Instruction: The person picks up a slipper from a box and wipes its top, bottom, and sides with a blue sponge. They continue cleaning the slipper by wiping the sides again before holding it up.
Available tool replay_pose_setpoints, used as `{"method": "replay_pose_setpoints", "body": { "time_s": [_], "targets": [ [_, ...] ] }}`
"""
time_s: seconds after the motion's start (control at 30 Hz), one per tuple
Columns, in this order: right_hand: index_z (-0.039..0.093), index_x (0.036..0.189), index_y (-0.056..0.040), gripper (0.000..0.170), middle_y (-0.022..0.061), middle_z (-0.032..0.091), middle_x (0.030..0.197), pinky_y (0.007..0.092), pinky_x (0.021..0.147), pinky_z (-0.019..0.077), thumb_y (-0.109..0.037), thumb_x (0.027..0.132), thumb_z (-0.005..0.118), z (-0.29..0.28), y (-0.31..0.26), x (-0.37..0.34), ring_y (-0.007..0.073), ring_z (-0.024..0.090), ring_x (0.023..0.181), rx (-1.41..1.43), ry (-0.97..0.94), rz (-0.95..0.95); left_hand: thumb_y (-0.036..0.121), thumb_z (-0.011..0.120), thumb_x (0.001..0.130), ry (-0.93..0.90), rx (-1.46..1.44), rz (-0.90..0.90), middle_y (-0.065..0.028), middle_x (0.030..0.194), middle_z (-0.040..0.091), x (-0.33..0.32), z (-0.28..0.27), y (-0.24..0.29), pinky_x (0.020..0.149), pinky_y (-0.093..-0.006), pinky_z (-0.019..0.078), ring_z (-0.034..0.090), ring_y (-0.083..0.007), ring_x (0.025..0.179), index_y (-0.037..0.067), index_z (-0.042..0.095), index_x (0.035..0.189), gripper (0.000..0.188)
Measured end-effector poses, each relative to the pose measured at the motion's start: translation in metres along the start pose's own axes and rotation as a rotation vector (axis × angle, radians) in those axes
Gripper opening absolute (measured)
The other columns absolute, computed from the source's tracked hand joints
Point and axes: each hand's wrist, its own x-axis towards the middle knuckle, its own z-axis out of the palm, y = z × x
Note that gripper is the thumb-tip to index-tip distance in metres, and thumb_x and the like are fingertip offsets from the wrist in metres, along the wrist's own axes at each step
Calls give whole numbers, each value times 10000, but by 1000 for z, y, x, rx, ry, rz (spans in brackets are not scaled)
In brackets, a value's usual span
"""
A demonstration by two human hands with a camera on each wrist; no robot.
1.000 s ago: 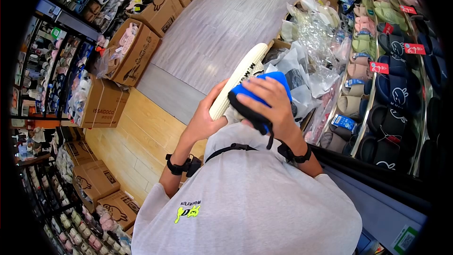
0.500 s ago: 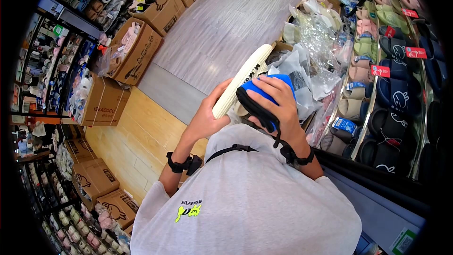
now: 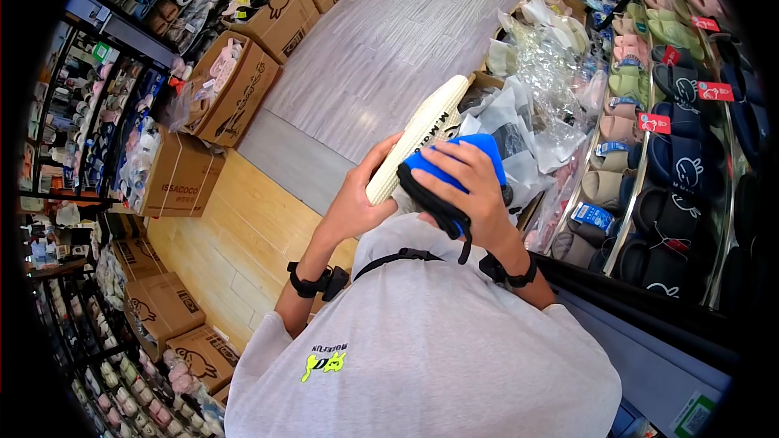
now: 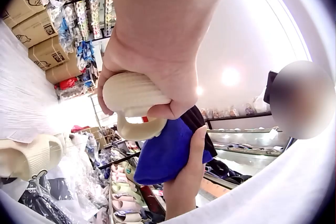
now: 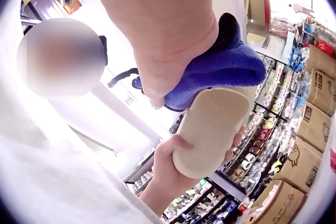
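Observation:
My left hand (image 3: 363, 195) grips one end of a cream slipper (image 3: 406, 150), which is textured and has black lettering on its side. In the right wrist view the slipper's smooth sole (image 5: 212, 129) shows, with the left thumb pressed on it. A blue plush cloth (image 3: 488, 151) with black trim and a dangling black loop is in my right hand (image 3: 477, 191). The right fingers spread over this cloth, the thumb on its other side in the left wrist view. The cloth lies against the slipper's side, overlapping part of the lettering.
At the right stands a sloping rack of slippers (image 3: 686, 113). Beside it, plastic-wrapped goods (image 3: 540, 57) spill over boxes. Cartons (image 3: 182, 174) line the left side before shelves of footwear. Another cream slipper (image 4: 34, 155) lies on the plastic bags.
The blue cloth shifts right along the slipper, then back down and left, exposing more of the lettering than half a second ago. The slipper sits slightly further right than one second ago.

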Motion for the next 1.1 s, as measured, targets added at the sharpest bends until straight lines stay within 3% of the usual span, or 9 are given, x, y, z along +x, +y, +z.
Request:
{"method": "replay_pose_setpoints", "body": {
  "time_s": [0.17,0.27,0.43,0.57,0.8,1.1],
  "targets": [
    [759,1366,-156,560,100,692,1451,514,1140,485,-343,853,884,-2,14,-1,344,634,1350,54,2,27,-33,561,740,3,-6,3,-180,1452,665,-2,0,-1,1177,-341,422,616,-237,1364,34,453,1644,913],
    [761,1361,-151,560,105,694,1448,508,1135,491,-355,853,882,2,14,-2,346,639,1342,5,56,34,-19,545,699,10,-75,-83,-125,1453,621,-2,0,0,1176,-334,403,572,-218,1362,13,482,1610,913],
    [763,1359,-157,537,108,697,1442,503,1129,495,-363,873,864,5,2,3,338,651,1327,-73,-35,-81,-21,544,702,16,-60,-30,-108,1430,619,-2,1,-5,1146,-334,435,579,-208,1310,15,484,1607,908],
    [759,1366,-138,550,118,697,1440,502,1121,503,-344,867,865,0,17,2,358,647,1326,-51,86,36,-12,556,702,3,-90,-74,-117,1447,619,-3,1,-4,1171,-344,420,571,-220,1356,14,486,1602,903],
    [762,1351,-158,539,104,699,1427,505,1106,514,-392,874,849,6,4,-4,331,654,1318,-137,10,-99,-1,575,717,-21,-47,-17,-148,1488,618,-2,2,-3,1198,-363,408,570,-239,1407,16,473,1616,905],
    [760,1354,-144,551,119,707,1418,508,1093,522,-400,875,850,2,6,-2,342,660,1312,-114,89,-45,-16,568,742,-29,-62,-36,-169,1504,625,-2,2,2,1221,-366,398,577,-243,1433,16,455,1636,902]
  ]
}}
